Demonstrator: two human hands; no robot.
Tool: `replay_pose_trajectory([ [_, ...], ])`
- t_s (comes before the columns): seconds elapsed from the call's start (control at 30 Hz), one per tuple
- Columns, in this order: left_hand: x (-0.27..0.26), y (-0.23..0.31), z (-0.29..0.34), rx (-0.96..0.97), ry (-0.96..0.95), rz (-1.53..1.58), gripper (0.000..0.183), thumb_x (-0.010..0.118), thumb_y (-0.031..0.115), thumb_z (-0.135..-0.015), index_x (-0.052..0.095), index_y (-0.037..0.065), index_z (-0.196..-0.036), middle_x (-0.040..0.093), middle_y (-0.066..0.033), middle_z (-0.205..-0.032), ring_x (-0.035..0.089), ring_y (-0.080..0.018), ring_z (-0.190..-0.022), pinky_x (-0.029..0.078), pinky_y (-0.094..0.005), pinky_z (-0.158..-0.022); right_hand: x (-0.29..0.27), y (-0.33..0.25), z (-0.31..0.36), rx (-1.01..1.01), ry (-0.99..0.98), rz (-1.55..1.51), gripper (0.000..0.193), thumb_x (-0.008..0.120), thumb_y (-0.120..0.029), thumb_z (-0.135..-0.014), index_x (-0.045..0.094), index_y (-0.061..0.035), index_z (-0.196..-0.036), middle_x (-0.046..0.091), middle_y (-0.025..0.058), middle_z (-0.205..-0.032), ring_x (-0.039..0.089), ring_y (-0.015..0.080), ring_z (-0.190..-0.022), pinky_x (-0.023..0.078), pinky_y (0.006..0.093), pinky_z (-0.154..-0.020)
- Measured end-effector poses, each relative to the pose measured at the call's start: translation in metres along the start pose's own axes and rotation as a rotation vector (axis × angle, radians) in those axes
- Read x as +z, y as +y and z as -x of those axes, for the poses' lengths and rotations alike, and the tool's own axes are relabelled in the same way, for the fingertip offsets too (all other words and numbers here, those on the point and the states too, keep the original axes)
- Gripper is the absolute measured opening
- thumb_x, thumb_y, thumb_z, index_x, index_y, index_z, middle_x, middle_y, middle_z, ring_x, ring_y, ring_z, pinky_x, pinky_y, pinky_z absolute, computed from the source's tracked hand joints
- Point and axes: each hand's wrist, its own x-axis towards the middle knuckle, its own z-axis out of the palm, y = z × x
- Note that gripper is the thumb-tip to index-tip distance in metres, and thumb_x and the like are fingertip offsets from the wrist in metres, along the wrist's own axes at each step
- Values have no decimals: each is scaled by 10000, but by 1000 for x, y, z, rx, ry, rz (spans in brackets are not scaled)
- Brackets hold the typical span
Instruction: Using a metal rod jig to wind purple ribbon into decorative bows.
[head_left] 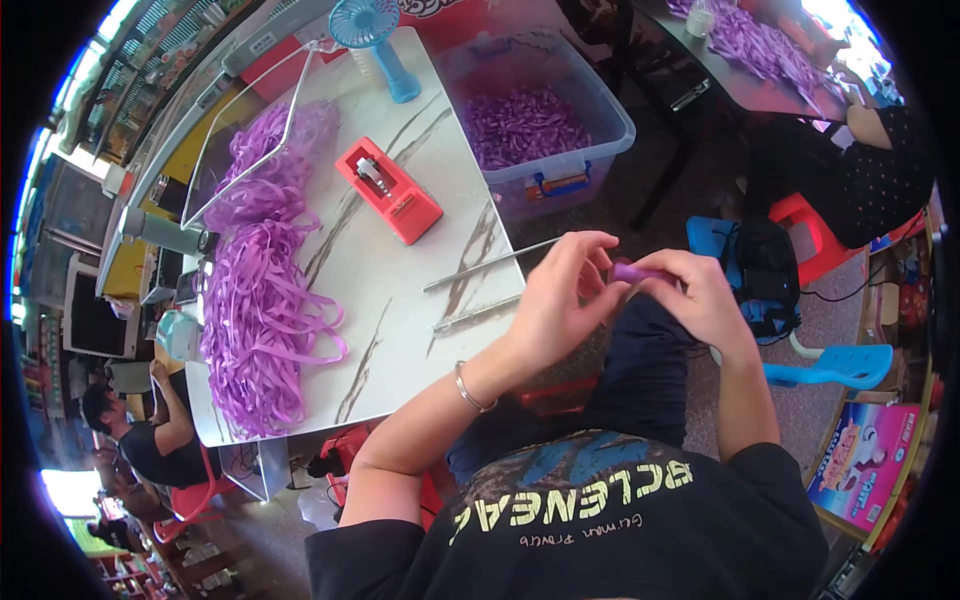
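Observation:
Beyond the table's right edge, both hands meet over my lap at a small folded piece of purple ribbon (632,273). My right hand (705,295) pinches it between thumb and fingers. Curled around its left end, my left hand (565,300) has thumb and fingertips closed on it. Two thin metal rods (480,315) lie near the table edge beside my left hand, the farther one reaching toward its fingers. Long loops of purple ribbon (262,335) form a big heap along the table's left side.
On the white marbled table (385,355) stand a red tape dispenser (392,192) and a blue fan (368,40). A clear plastic bin (560,170) of purple pieces is beyond the right edge. Blue chair (850,367) at right; another person (850,180) sits at far right by more ribbon.

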Motion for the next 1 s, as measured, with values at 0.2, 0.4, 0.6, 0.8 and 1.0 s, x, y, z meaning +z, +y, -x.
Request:
replay_pose_trajectory([
  [0.2,44,-10,5,355,-381,-180,249,653,142,-752,538,71,-962,541,-87,-837,576,-263,-743,487,-359,-631,-19,47,-15,171,168,-1,134,603,-49,-797,618,11,-916,624,65,-773,589,103,-739,451,236,-687],
  [0.4,60,-35,24,270,-744,-185,221,634,197,-767,541,63,-915,543,-106,-855,574,-290,-817,478,-392,-688,-7,72,-30,262,11,42,133,609,-61,-798,607,2,-914,634,45,-785,590,98,-748,463,243,-689],
  [0.6,60,-38,29,258,-788,-118,209,634,187,-768,541,54,-901,545,-111,-844,574,-293,-816,478,-394,-679,14,93,-56,312,-123,-108,122,576,-56,-818,568,7,-922,579,13,-765,536,80,-729,437,231,-677],
  [0.8,55,-39,16,190,-771,-8,185,634,183,-765,559,50,-870,554,-118,-821,578,-302,-780,472,-403,-664,3,100,-144,22,47,168,139,608,-60,-771,606,-19,-904,606,28,-806,559,94,-743,443,242,-699],
  [1.0,56,-42,12,145,-716,-3,170,631,180,-760,572,43,-841,565,-127,-806,581,-314,-771,466,-413,-664,-12,113,-230,-149,311,573,295,659,-228,-750,638,-142,-1031,633,74,-1025,584,241,-968,446,355,-856],
])
